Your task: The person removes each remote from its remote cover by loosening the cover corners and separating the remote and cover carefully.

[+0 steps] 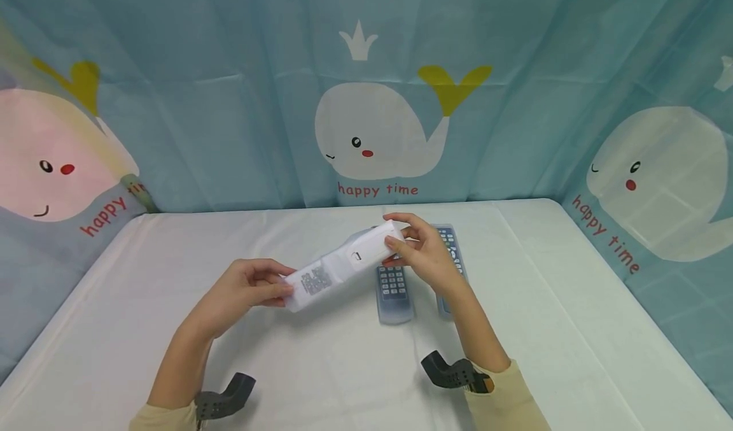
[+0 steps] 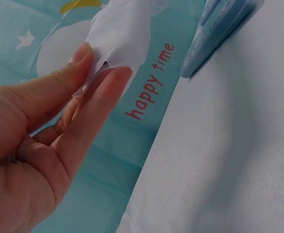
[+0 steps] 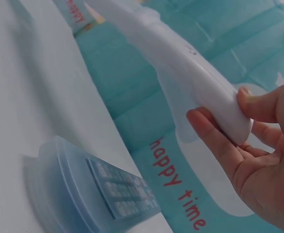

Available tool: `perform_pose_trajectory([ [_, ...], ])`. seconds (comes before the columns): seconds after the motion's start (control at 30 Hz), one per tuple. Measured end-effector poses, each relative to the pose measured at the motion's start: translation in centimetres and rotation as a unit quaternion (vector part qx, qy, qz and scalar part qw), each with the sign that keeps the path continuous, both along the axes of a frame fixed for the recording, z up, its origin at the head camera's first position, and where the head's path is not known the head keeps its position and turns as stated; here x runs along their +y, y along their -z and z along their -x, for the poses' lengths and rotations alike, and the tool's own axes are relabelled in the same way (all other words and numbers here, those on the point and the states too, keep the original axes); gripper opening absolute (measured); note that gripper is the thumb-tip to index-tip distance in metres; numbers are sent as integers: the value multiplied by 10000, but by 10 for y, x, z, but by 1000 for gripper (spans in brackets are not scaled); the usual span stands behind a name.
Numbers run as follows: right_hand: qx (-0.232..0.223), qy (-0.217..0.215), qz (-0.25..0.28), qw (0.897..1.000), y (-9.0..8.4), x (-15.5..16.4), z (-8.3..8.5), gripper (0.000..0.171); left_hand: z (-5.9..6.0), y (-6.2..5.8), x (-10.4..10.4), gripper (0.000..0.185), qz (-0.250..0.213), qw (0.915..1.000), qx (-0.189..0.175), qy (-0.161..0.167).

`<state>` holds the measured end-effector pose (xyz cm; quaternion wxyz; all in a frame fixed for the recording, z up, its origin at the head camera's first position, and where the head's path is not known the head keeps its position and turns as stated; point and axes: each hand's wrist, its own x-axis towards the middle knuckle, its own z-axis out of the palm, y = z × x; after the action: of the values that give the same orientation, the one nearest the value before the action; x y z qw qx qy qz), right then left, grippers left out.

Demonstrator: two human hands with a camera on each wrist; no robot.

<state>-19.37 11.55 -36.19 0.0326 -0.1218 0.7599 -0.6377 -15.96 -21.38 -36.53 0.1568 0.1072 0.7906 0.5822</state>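
I have a white remote (image 1: 343, 264) held up above the middle of the table (image 1: 544, 329), and it sits inside a clear plastic sleeve (image 1: 306, 284); my judgement is that the sleeving is mostly done, since the cover already wraps the keypad end and the body, and what is left looks like settling the loose film at the near-left end; whether the far end is fully covered I cannot tell. My left hand (image 1: 247, 289) pinches that loose end of the sleeve between thumb and fingers, which the left wrist view shows plainly; the film bunches at my fingertips (image 2: 113, 77). My right hand (image 1: 420, 251) grips the far-right end of the remote, thumb on one face and fingers (image 3: 214, 141) curled under the other. The remote lies slanted, low at the near left and rising to the far right; both forearms come in from the near edge, wrists raised off the table. Two dark remotes (image 1: 395, 288), already in clear sleeves, lie side by side on the table just beyond my right hand.
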Motion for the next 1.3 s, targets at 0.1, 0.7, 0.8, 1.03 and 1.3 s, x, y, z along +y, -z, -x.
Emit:
perform_pose_trajectory([
  [0.1,18,-22,-26,10000,0,1,1,46,0,-1,-2,38,-116,9998,-33,139],
  [0.7,74,-111,-140,9998,-2,1,1,46,0,-4,-10,41,-164,9987,-111,461],
  [0.8,93,-130,-107,9998,-3,2,0,46,-1,-5,-11,41,-146,9988,-89,468],
  [1.03,186,-153,-97,9997,-3,0,1,46,-1,-7,-15,42,-108,9984,-57,545],
  [1.3,274,-161,-46,9995,-3,2,0,47,-1,-6,-16,42,-122,9983,-140,546],
])
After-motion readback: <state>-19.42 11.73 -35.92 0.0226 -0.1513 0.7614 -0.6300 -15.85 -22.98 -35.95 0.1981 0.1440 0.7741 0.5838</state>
